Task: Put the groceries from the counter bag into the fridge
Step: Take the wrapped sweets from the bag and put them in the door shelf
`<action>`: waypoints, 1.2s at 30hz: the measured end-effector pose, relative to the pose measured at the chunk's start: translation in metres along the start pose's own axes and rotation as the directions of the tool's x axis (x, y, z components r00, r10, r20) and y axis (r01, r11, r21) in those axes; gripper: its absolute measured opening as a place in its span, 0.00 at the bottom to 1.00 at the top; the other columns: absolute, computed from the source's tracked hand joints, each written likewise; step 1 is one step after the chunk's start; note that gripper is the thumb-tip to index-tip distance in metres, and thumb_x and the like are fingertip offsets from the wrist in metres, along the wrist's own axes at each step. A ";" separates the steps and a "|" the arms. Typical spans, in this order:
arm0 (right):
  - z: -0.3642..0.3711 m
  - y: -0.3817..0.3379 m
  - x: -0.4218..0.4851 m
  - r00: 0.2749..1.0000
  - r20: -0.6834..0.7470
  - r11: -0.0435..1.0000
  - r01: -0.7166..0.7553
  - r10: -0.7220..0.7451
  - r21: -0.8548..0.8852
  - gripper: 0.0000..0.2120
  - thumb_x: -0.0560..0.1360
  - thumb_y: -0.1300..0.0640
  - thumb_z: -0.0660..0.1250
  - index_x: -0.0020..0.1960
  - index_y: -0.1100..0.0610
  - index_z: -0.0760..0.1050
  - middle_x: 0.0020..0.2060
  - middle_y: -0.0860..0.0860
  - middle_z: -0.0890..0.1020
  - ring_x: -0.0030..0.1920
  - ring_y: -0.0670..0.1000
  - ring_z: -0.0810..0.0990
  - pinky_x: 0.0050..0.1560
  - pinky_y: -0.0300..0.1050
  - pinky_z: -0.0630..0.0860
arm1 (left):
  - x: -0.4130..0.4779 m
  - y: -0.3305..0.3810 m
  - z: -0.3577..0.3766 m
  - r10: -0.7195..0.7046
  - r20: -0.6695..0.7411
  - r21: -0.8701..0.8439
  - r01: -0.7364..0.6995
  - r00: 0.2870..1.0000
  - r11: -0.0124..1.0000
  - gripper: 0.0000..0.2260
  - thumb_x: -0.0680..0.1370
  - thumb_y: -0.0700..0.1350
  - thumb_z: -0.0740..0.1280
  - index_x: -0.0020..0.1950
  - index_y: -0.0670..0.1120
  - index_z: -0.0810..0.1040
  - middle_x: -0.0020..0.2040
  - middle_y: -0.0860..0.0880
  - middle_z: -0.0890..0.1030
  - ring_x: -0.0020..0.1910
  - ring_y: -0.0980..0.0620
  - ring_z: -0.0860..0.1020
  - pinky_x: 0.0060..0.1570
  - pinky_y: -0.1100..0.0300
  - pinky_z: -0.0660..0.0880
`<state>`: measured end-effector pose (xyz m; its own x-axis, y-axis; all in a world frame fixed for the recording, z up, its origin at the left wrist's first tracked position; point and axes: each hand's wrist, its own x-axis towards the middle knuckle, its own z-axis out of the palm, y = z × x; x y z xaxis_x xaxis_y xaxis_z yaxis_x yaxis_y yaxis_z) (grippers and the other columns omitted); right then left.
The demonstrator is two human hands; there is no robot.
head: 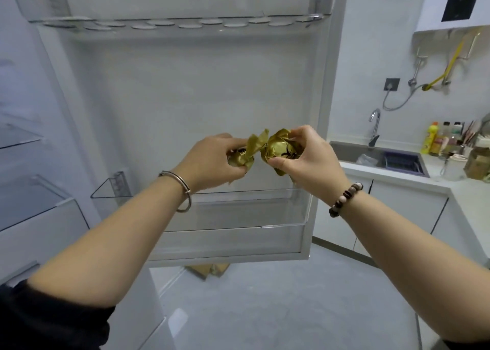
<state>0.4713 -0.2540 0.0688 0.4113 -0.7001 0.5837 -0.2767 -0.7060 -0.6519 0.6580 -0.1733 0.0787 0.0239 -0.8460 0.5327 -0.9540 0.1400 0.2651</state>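
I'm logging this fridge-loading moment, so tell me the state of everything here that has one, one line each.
fridge door: open, swung wide.
gold foil packet: crumpled, held up in front of the door.
left hand: grips the packet's left end.
right hand: pinches its right part.
lower door bin: in place on the door.
cabinet doors: shut.

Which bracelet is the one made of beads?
The bracelet on the right wrist: brown and pale beads strung together. The bangle on the left wrist is a plain silver ring.
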 end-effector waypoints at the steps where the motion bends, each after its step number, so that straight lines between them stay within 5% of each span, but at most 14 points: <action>1: 0.001 0.001 0.004 0.999 0.034 0.998 -0.010 0.012 -0.065 0.25 0.66 0.49 0.76 0.58 0.54 0.70 0.44 0.44 0.76 0.44 0.43 0.76 0.40 0.29 0.71 | 0.003 -0.005 -0.001 -0.027 0.069 0.071 0.022 0.997 0.997 0.15 0.69 0.53 0.67 0.55 0.59 0.79 0.43 0.53 0.77 0.44 0.52 0.76 0.44 0.59 0.72; 4: 0.001 0.004 0.015 0.981 0.185 0.965 -0.007 0.057 -0.262 0.25 0.65 0.46 0.75 0.58 0.54 0.73 0.45 0.46 0.78 0.43 0.46 0.77 0.40 0.38 0.75 | 0.010 -0.016 0.000 -0.106 0.244 0.275 0.036 0.964 0.961 0.10 0.71 0.51 0.67 0.51 0.56 0.79 0.40 0.52 0.78 0.42 0.50 0.76 0.40 0.58 0.73; 7: 0.007 0.002 0.026 0.922 0.366 0.917 0.034 0.124 -0.398 0.26 0.65 0.42 0.74 0.57 0.53 0.74 0.46 0.48 0.79 0.43 0.48 0.78 0.42 0.44 0.77 | 0.013 -0.021 0.005 -0.175 0.382 0.264 0.074 0.907 0.962 0.09 0.70 0.51 0.68 0.48 0.53 0.81 0.36 0.50 0.80 0.36 0.51 0.74 0.35 0.60 0.70; 11: 0.019 0.000 0.039 0.815 0.544 0.836 0.148 0.199 -0.528 0.25 0.67 0.41 0.72 0.56 0.57 0.75 0.48 0.51 0.80 0.46 0.52 0.78 0.47 0.47 0.77 | 0.017 -0.027 0.009 -0.239 0.523 0.270 0.106 0.818 0.957 0.17 0.69 0.54 0.72 0.56 0.53 0.80 0.46 0.55 0.81 0.45 0.53 0.77 0.45 0.60 0.75; 22: 0.050 0.013 0.062 0.550 0.715 0.695 0.303 0.431 -0.652 0.31 0.65 0.36 0.71 0.55 0.60 0.78 0.51 0.55 0.82 0.50 0.56 0.80 0.44 0.43 0.73 | 0.023 -0.032 0.026 -0.342 0.613 0.352 0.140 0.712 0.925 0.21 0.65 0.61 0.74 0.52 0.51 0.82 0.46 0.51 0.83 0.45 0.52 0.80 0.46 0.58 0.78; 26: 0.057 0.018 0.063 0.539 0.715 0.722 0.257 0.444 -0.642 0.20 0.67 0.45 0.74 0.48 0.59 0.77 0.44 0.53 0.80 0.36 0.49 0.75 0.33 0.36 0.68 | 0.024 -0.032 0.026 -0.392 0.628 0.358 0.198 0.672 0.912 0.23 0.64 0.63 0.74 0.51 0.48 0.82 0.47 0.49 0.83 0.44 0.49 0.82 0.45 0.58 0.80; 28: 0.057 0.016 0.063 0.551 0.713 0.749 0.221 0.433 -0.625 0.15 0.68 0.51 0.75 0.50 0.56 0.76 0.41 0.51 0.76 0.38 0.50 0.73 0.32 0.35 0.66 | 0.023 -0.030 0.026 -0.425 0.613 0.355 0.248 0.666 0.901 0.24 0.64 0.62 0.75 0.51 0.46 0.82 0.48 0.48 0.84 0.42 0.50 0.83 0.45 0.57 0.81; 32: 0.060 0.015 0.062 0.611 0.668 0.749 0.177 0.425 -0.639 0.14 0.69 0.50 0.74 0.46 0.55 0.73 0.33 0.48 0.72 0.32 0.47 0.70 0.31 0.36 0.65 | 0.019 -0.023 0.027 -0.446 0.588 0.341 0.294 0.675 0.893 0.24 0.66 0.61 0.74 0.50 0.44 0.82 0.46 0.46 0.84 0.41 0.49 0.83 0.44 0.57 0.82; 36: 0.057 0.020 0.056 0.620 0.647 0.700 0.212 0.444 -0.682 0.31 0.66 0.34 0.68 0.50 0.62 0.81 0.42 0.54 0.83 0.43 0.56 0.81 0.45 0.46 0.77 | 0.014 -0.025 0.023 -0.430 0.546 0.291 0.318 0.719 0.902 0.23 0.68 0.61 0.73 0.52 0.45 0.82 0.47 0.46 0.84 0.40 0.51 0.82 0.44 0.58 0.80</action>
<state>0.5380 -0.3016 0.0610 0.6944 -0.6781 -0.2410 -0.6990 -0.7151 -0.0023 0.6754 -0.2007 0.0608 0.2638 -0.9495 -0.1698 -0.9402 -0.2924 0.1746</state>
